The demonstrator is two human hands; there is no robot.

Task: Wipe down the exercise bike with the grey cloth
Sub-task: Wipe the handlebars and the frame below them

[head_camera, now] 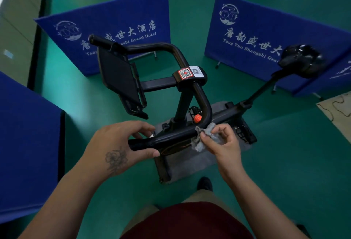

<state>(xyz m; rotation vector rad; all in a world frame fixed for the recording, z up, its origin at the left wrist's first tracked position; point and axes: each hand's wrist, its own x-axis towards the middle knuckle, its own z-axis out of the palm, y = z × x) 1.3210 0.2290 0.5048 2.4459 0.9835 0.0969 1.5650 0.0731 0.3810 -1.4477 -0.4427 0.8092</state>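
Note:
A black exercise bike (182, 106) stands on the green floor below me, with looped handlebars, a tablet holder (118, 79) at the left and a saddle (302, 61) at the right. My left hand (121, 144) grips the near end of the handlebar (171, 137), thumb under and fingers over it. My right hand (222, 142) pinches the crumpled grey cloth (204, 136) and holds it against the handlebar's near bend. An orange knob (197, 118) sits on the frame just behind the cloth.
Blue fabric partition screens (114, 22) (266, 33) with hotel lettering ring the bike at the back, and another (26, 140) stands at my left. A grey mat (190, 163) lies under the bike. A tan sheet (338, 111) lies at the right edge. My shoe (205, 183) is near the base.

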